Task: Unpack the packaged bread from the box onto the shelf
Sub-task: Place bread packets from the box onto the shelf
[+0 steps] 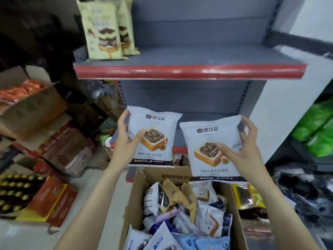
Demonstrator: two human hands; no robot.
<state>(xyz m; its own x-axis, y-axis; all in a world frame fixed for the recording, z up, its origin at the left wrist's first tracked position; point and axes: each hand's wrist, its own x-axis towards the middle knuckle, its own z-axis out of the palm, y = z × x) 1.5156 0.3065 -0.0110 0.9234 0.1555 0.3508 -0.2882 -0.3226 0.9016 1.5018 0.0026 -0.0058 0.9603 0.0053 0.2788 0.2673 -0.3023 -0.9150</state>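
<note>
Head view shows two white bread packs held up over the box (134, 201), below the shelf (189, 71). Left hand (126, 136) grips the left pack (153, 123) by its left edge. Right hand (243, 143) grips the right pack (209, 156) by its right edge. Two green packs (102, 29) stand at the shelf's left end. I think this is the carrying step. Next, both packs need to go up and stand beside the green ones. Many more packs wait in the box.
</note>
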